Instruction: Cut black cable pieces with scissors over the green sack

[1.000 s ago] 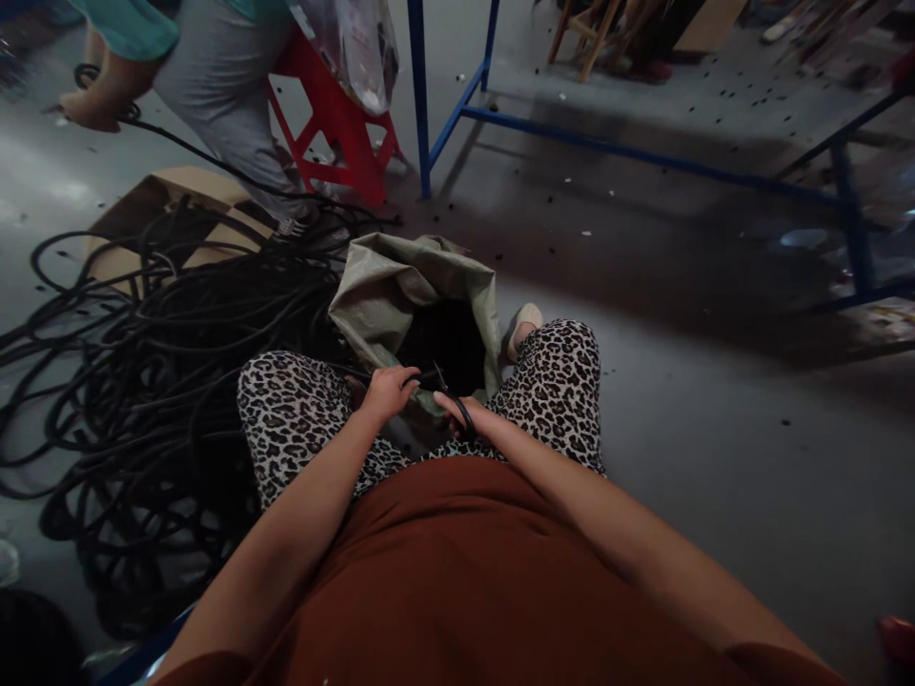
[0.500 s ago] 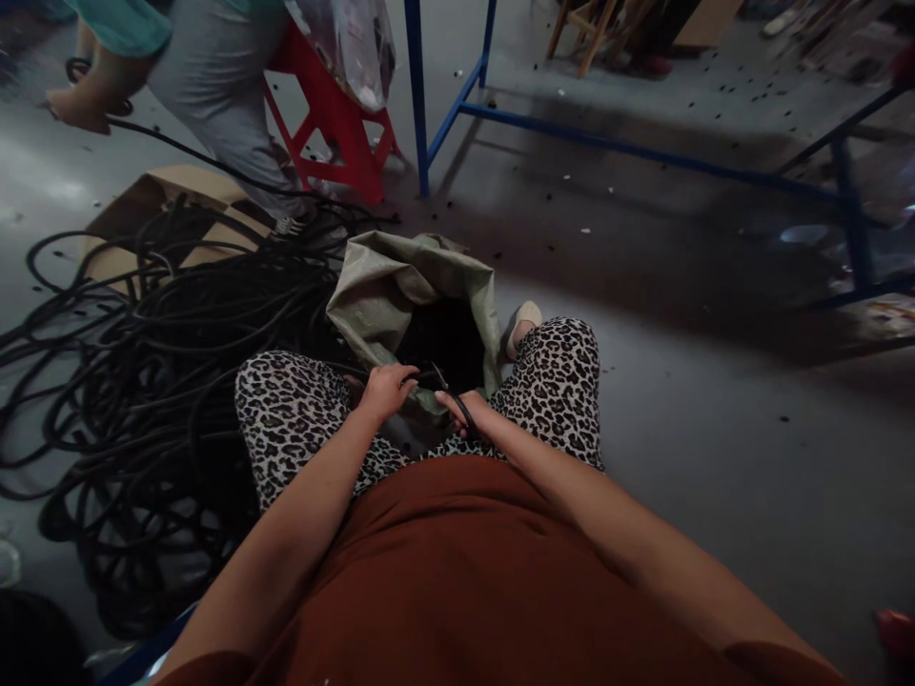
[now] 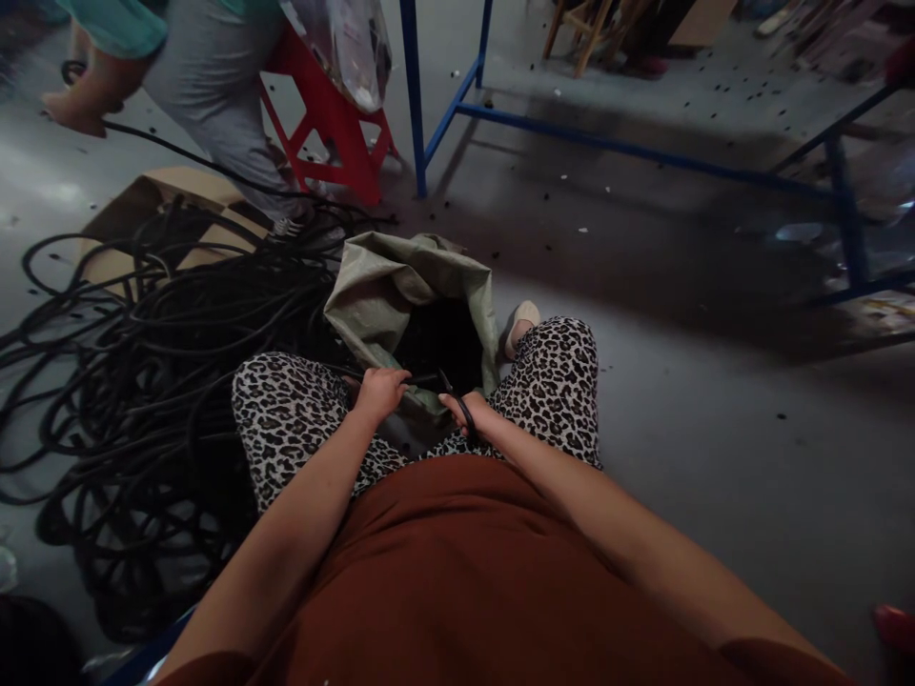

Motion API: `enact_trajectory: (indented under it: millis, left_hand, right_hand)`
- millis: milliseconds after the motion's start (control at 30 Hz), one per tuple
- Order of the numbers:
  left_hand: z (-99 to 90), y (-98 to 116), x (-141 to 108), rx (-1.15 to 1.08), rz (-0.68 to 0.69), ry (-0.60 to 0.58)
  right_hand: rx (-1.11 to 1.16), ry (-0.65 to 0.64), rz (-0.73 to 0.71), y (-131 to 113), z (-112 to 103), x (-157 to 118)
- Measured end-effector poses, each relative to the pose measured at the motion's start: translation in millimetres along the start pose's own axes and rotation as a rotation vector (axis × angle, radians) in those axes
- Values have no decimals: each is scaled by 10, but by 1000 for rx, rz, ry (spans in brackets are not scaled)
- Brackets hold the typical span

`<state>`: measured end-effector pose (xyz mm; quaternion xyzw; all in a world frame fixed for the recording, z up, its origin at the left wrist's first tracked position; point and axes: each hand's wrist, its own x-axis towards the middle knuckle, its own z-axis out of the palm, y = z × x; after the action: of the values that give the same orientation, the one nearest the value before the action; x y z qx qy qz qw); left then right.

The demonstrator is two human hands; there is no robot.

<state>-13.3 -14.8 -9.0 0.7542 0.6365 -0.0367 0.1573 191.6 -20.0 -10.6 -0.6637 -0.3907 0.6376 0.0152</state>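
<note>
Between my knees stands an open woven sack [image 3: 382,276], its inside dark. My left hand [image 3: 382,391] is closed over the sack's near left rim, gripping a thin black cord [image 3: 421,378] whose end points right over the opening. A pair of black-handled scissors [image 3: 466,415] is in my right hand [image 3: 473,412], by the near right rim, with the blades pointing up and left over the sack, close to the cord's end. On my left lies a big tangled heap of black cord [image 3: 207,324].
A cardboard box [image 3: 107,233] lies behind the heap. Another person's hand [image 3: 75,110] holds black cord at upper left, beside a red stool [image 3: 343,143] with a plastic bag [image 3: 357,57]. A blue metal frame [image 3: 607,143] crosses the far side. Small black bits dot the floor.
My left hand has drawn slightly left, and more of the cord shows between my hands. The scissors have shifted a little. The view has moved slightly.
</note>
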Motion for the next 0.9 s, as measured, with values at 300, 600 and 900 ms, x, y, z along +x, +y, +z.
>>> enact_trajectory:
  millis: [300, 600, 900]
  left_hand:
    - [-37, -4, 4, -71, -46, 97]
    - [-40, 72, 3, -83, 4, 92]
    - [-58, 88, -1, -125, 9, 53]
  right_hand:
    - [55, -126, 88, -137, 1, -171]
    - [71, -134, 68, -155, 6, -174]
    - [118, -137, 54, -162, -7, -181]
